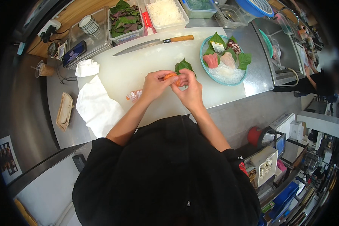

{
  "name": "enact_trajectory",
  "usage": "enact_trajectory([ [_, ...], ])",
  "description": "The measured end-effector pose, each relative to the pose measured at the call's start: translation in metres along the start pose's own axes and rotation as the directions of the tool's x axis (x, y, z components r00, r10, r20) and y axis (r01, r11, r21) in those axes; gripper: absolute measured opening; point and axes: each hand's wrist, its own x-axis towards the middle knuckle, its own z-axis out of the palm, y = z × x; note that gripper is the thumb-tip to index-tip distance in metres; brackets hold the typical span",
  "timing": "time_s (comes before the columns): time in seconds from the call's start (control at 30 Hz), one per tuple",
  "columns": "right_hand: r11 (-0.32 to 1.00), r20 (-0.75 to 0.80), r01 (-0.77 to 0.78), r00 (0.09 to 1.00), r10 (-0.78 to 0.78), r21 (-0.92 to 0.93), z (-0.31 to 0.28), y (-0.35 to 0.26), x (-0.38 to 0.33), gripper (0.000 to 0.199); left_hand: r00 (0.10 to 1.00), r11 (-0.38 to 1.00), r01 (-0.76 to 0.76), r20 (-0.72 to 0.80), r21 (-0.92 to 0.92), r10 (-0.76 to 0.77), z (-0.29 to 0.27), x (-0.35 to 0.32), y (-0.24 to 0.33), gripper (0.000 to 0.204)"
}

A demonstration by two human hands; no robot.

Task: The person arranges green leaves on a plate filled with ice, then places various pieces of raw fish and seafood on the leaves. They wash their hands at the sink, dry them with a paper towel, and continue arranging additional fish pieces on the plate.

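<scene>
Both hands meet over the white cutting board (pixel 113 62), pinching orange slices of what looks like salmon (pixel 171 76). My left hand (pixel 156 84) grips them from the left, fingers closed. My right hand (pixel 190 90) pinches the other side with curled fingers. Just beyond the fingertips lies a green shiso leaf (pixel 184 65). Left of my left wrist rests another orange-and-white piece (pixel 134 95). To the right stands a round light-blue dish (pixel 202 56) with shredded white garnish (pixel 226 74), leaves, red fish slices (pixel 211 60), pale slices (pixel 227 59) and octopus (pixel 234 46).
A wooden-handled knife (pixel 150 44) lies across the far board. Behind it are tubs of leaves (pixel 125 19) and white shreds (pixel 165 13). White cloths (pixel 96 105) cover the left side. A sink (pixel 278 56) is at right, with another person (pixel 316 81) beyond.
</scene>
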Motion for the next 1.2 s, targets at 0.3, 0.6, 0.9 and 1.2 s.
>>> enact_trajectory([
  [0.3,0.842,0.074,-0.436,0.896,0.437,0.317,-0.012,0.039,-0.045,0.042,0.982,0.958,-0.166,0.123,0.233,0.140,0.016,0.007,-0.007,0.039],
  [0.6,0.934,-0.080,-0.337,0.941,0.330,-0.115,-0.042,0.053,-0.065,0.038,0.735,0.359,-0.599,0.313,0.716,0.602,0.023,0.108,-0.014,0.027],
  [0.9,0.937,-0.069,-0.298,0.954,0.291,-0.183,-0.046,0.062,-0.064,0.042,0.936,0.642,-0.337,0.317,0.689,0.151,-0.072,0.129,0.038,0.024],
  [1.2,0.919,0.040,-0.031,0.998,0.051,-0.393,-0.052,0.066,-0.048,0.038,0.901,0.347,-0.433,0.393,0.832,0.182,0.027,0.116,0.015,0.028],
])
